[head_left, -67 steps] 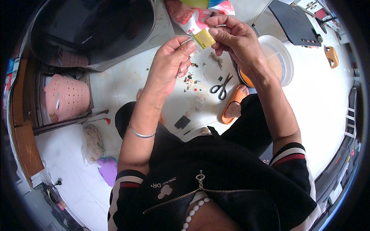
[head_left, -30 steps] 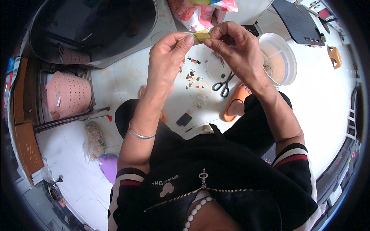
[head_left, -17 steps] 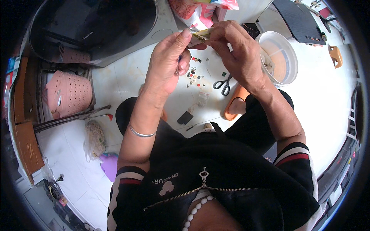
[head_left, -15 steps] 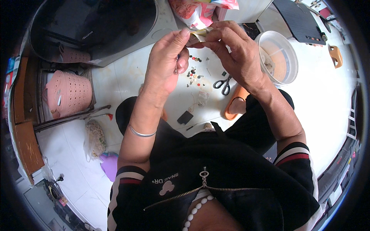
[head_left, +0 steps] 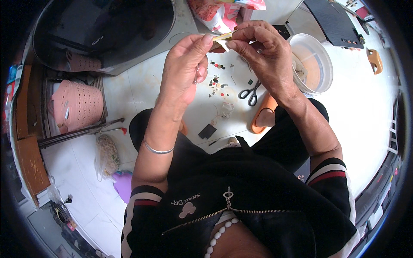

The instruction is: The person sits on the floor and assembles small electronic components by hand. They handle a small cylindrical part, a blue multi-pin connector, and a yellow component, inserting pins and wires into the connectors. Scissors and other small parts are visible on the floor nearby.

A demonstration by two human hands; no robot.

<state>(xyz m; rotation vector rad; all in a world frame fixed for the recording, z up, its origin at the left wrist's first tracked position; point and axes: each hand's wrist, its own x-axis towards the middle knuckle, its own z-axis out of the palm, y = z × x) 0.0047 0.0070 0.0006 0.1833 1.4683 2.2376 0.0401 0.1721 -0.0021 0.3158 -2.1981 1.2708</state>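
Observation:
Up in front of me, both hands grip a small folded yellow-and-white piece (head_left: 223, 41), perhaps paper or fabric. My left hand (head_left: 184, 66) pinches its left end between thumb and fingers. A thin shiny metal thing shows by that hand's curled lower fingers, its kind unclear. The right end is pinched by my right hand (head_left: 269, 53), the thumb beneath and the fingers bent. Below the hands, several small buttons and beads (head_left: 218, 82) in red, black and cream lie on the white floor. Black-handled scissors (head_left: 249, 93) rest beside them, near my right foot.
A clear plastic bucket (head_left: 320, 64) stands beyond my right knee. On the left are a pink perforated basket (head_left: 79, 105) and a bag of pale bits (head_left: 106, 157). A small black rectangle (head_left: 207, 131) and a small clear bag (head_left: 226, 110) lie between my feet.
The yellow-and-white piece has turned between my fingers and shows more of its white flap. My right hand has shifted slightly; the left keeps its pinch.

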